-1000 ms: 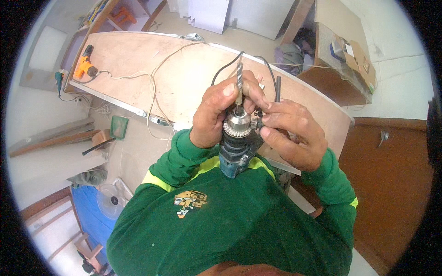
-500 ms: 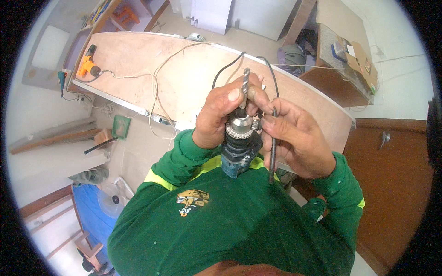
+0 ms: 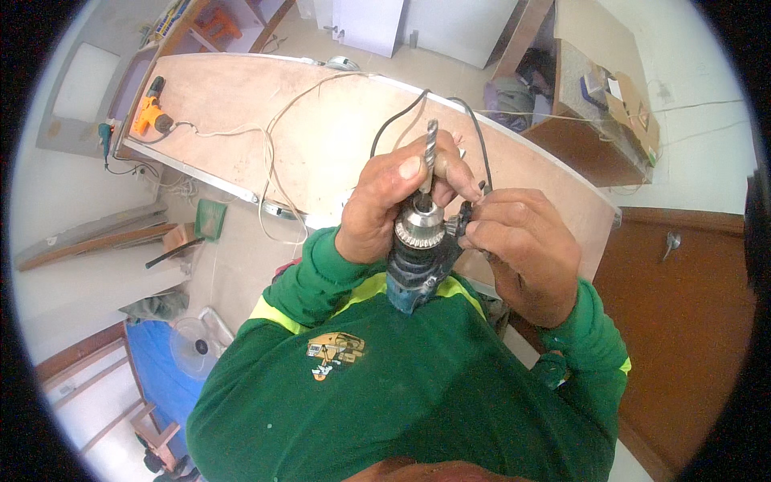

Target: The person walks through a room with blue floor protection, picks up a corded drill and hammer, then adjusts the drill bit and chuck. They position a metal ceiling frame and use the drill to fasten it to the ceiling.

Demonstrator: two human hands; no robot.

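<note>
Both forearms [image 3: 312,279] angle inward, left grip [image 3: 377,193] pinching, right grip [image 3: 528,245] curled just beside it.

a brightly lit pale wood worktop [image 3: 229,88] stretches from ten to two o'clock above a beige floor [image 3: 241,273], with white panels [image 3: 365,28] at twelve, a brown wooden cabinet [image 3: 590,149] at two, a brown panel [image 3: 691,337] between three and four, a blue surface [image 3: 161,369] at eight and a white wall [image 3: 44,205] at nine.
</note>
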